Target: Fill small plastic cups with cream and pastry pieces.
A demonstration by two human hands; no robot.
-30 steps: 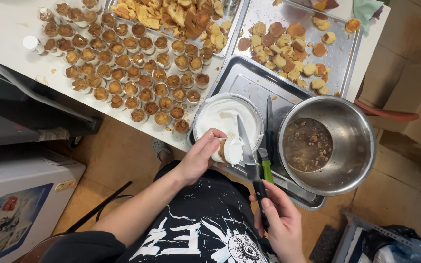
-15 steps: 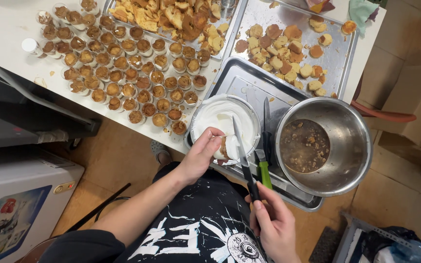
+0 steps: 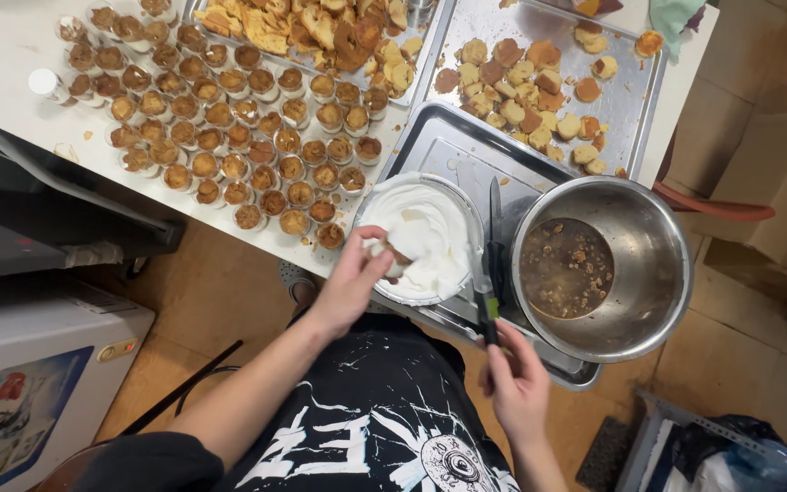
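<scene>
Left hand [image 3: 354,284]: fingers closed on a small cake piece [image 3: 400,255] held over the bowl of white cream [image 3: 425,232] near the worktop's front edge. Right hand [image 3: 516,383]: fingers clamped on a knife [image 3: 486,287] beside the steel bowl [image 3: 653,264].

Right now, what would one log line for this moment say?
left hand: holding small cup over bowl of white cream | right hand: gripping knife | steel bowl: brown liquid

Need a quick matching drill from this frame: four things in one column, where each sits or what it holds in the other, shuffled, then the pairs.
1. white bowl
2. steel bowl
3. small cups
4. knife

a. in rows on the white table
b. holds white cream
c. holds brown liquid with crumbs
d. in the right hand

Pairs: 1-b, 2-c, 3-a, 4-d
</scene>
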